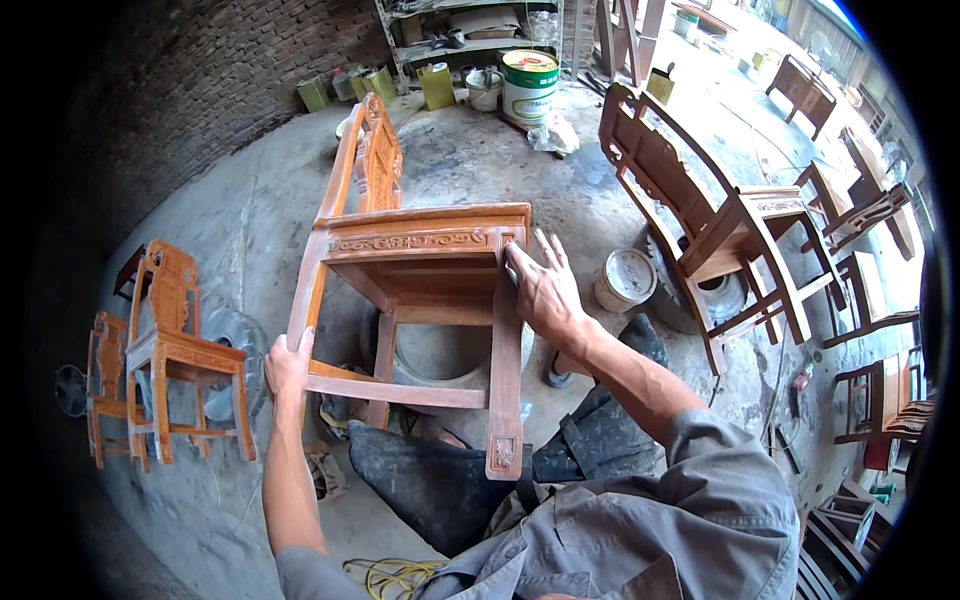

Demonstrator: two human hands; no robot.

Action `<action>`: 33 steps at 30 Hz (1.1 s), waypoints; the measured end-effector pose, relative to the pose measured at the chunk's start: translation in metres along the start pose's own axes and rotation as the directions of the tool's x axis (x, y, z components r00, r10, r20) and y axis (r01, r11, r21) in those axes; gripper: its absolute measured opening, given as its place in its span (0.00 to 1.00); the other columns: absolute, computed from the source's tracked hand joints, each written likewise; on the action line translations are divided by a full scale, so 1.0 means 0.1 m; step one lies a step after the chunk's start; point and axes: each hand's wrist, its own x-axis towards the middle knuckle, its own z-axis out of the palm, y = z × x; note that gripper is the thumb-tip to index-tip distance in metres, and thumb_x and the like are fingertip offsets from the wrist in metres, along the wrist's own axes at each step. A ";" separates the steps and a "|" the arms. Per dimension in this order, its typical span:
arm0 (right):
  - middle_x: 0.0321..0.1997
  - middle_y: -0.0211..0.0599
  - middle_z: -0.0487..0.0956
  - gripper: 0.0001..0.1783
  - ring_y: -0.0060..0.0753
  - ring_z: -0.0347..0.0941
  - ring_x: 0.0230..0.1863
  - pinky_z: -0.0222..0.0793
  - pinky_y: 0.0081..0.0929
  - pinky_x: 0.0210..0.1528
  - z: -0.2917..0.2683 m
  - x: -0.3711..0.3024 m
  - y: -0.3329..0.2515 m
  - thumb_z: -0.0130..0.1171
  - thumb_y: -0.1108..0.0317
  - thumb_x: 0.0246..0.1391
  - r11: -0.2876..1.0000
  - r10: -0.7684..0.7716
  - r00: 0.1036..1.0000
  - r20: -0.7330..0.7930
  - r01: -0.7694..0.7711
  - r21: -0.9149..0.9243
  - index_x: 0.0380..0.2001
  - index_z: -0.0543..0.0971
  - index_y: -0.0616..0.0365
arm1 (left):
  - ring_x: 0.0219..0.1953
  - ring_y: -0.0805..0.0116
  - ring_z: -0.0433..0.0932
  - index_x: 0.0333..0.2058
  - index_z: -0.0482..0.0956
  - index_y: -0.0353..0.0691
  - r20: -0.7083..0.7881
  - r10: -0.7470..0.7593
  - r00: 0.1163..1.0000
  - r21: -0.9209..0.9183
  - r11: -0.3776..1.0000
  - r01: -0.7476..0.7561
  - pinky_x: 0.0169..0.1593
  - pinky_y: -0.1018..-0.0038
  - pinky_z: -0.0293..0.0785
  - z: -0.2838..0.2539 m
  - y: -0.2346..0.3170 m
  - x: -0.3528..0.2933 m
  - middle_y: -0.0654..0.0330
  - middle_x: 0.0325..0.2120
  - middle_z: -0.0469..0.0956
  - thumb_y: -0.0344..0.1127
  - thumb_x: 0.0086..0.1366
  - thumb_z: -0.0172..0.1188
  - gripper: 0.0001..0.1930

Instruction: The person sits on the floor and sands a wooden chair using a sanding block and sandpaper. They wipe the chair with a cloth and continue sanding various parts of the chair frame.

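Observation:
A carved wooden chair (430,240) is tipped back in front of me, its underside facing me and its legs reaching toward my body. My left hand (287,366) is closed around the chair's left leg. At the right corner, by the top of the right leg, my right hand (547,290) lies with fingers stretched out against the wood. Whether anything thin is under its palm cannot be seen. Beneath the chair is a round grey tire (445,355), partly hidden by its legs and stretcher.
Finished-looking chairs (190,365) stand at the left. A larger armchair (720,210) rests tilted on another tire at the right, beside a white lidded bucket (627,278). Paint pail (530,88) and metal shelves (470,45) are at the back. A yellow cord (390,575) lies near me.

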 end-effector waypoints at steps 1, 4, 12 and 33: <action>0.57 0.51 0.81 0.30 0.62 0.58 0.75 0.41 0.55 0.79 0.01 -0.04 0.00 0.53 0.70 0.56 0.999 -0.016 1.000 0.025 0.015 0.049 0.63 0.70 0.65 | 0.41 0.33 0.81 0.37 0.83 0.34 -0.009 -0.003 1.000 0.013 1.000 0.003 0.44 0.47 0.75 -0.02 -0.02 0.00 0.36 0.34 0.83 0.61 0.63 0.64 0.29; 0.58 0.51 0.81 0.30 0.61 0.58 0.75 0.42 0.55 0.78 0.02 -0.10 0.02 0.54 0.71 0.54 0.991 -0.066 0.996 0.054 0.059 0.118 0.63 0.70 0.63 | 0.41 0.33 0.81 0.37 0.83 0.35 -0.023 -0.021 1.000 0.025 0.999 0.022 0.44 0.47 0.75 -0.05 -0.05 -0.03 0.36 0.33 0.83 0.62 0.63 0.64 0.29; 0.61 0.53 0.77 0.31 0.62 0.64 0.70 0.52 0.54 0.76 0.12 0.21 0.23 0.56 0.74 0.51 0.977 -0.105 0.994 0.009 0.101 0.190 0.62 0.71 0.55 | 0.42 0.33 0.82 0.38 0.83 0.35 -0.022 -0.038 0.999 0.042 0.998 0.038 0.44 0.46 0.76 -0.04 -0.05 -0.01 0.37 0.34 0.83 0.63 0.62 0.64 0.30; 0.72 0.37 0.70 0.29 0.55 0.49 0.79 0.34 0.63 0.80 0.22 1.23 0.75 0.48 0.54 0.69 0.777 -0.626 0.725 0.288 0.614 0.142 0.72 0.67 0.40 | 0.40 0.35 0.82 0.35 0.82 0.33 -0.009 -0.019 1.000 0.007 1.000 0.020 0.43 0.49 0.77 -0.02 0.04 -0.02 0.38 0.32 0.83 0.60 0.62 0.66 0.28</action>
